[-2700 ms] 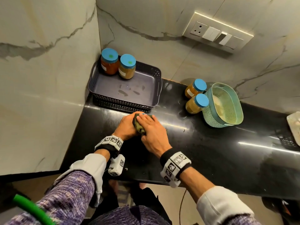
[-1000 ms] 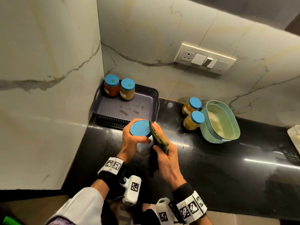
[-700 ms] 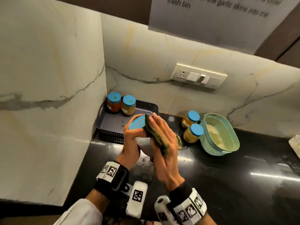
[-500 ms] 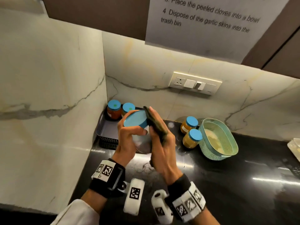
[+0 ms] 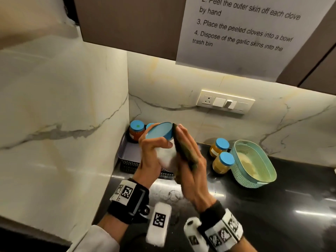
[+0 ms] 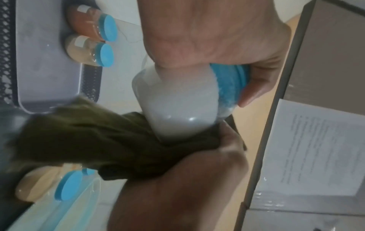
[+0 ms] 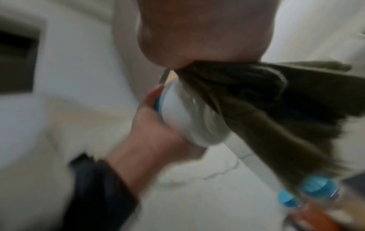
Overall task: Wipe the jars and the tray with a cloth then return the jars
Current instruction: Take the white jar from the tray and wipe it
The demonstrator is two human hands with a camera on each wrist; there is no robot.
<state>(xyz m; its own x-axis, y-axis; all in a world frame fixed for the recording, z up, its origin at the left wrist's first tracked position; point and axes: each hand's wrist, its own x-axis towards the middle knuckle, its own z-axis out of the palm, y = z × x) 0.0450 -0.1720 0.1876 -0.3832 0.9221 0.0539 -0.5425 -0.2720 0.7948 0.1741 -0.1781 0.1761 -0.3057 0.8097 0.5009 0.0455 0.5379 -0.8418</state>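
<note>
Holding the white jar (image 5: pixel 168 157) tilted above the table (image 5: pixel 272 206), we clasp our left hand (image 5: pixel 151 157) around its blue lid (image 5: pixel 159 132). Our right hand (image 5: pixel 190 160) presses the green cloth (image 5: pixel 182 151) flat against its side. Two jars (image 5: pixel 136 130) stand in the tray (image 5: pixel 127 153).

1. A counter (image 5: pixel 272 206) runs along a back wall, and a side wall meets it at the left corner.
2. A tray (image 5: pixel 127 151) sits on the counter in that corner.
3. Two jars (image 5: pixel 136 131) stand side by side in the tray's far left end, against the back wall.
4. Two more jars (image 5: pixel 222 161) stand on the counter to the right of the tray, one behind the other.
5. A basket (image 5: pixel 243 177) sits just right of those jars, close against them.
6. A switch plate (image 5: pixel 225 103) is on the back wall above them.
7. A printed sheet (image 5: pixel 245 33) hangs on the cabinet above.
8. In front of the tray, above the counter, the left hand (image 5: pixel 151 160) holds a jar (image 5: pixel 167 157) tilted, and the right hand (image 5: pixel 192 160) presses a cloth (image 5: pixel 183 151) against its right side.
</note>
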